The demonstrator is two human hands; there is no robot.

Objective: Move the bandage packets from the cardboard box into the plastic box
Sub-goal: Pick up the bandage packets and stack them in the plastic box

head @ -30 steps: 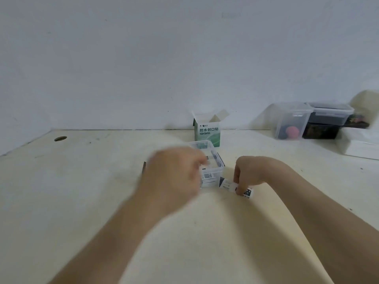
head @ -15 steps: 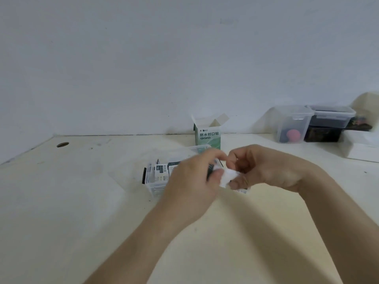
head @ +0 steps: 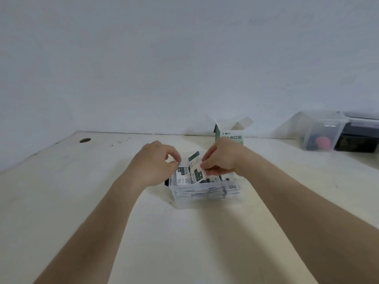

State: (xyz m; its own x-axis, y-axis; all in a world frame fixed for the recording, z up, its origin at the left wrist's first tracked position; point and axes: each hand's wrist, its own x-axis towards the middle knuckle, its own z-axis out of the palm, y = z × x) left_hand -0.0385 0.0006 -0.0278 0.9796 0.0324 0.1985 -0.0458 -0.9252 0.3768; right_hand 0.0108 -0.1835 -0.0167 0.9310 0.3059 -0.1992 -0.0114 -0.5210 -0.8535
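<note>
The right hand pinches one packet between thumb and fingertips and holds it tilted over the plastic box, with its lower end among the others inside. The left hand is just beside it on the left, with the fingers curled. Its thumb and forefinger come together at the top edge of a second packet that stands in the box. Whether they really grip it, I cannot tell.

More packets lie stacked flat in the plastic box and show through its clear wall. The cardboard box stands upright behind the right hand, partly hidden by it, with the top flaps open. Both boxes are on a pale table, which has a round hole at the far left. At the far right, by the wall, there is a clear bin with something red inside, and a dark bin touches it.
</note>
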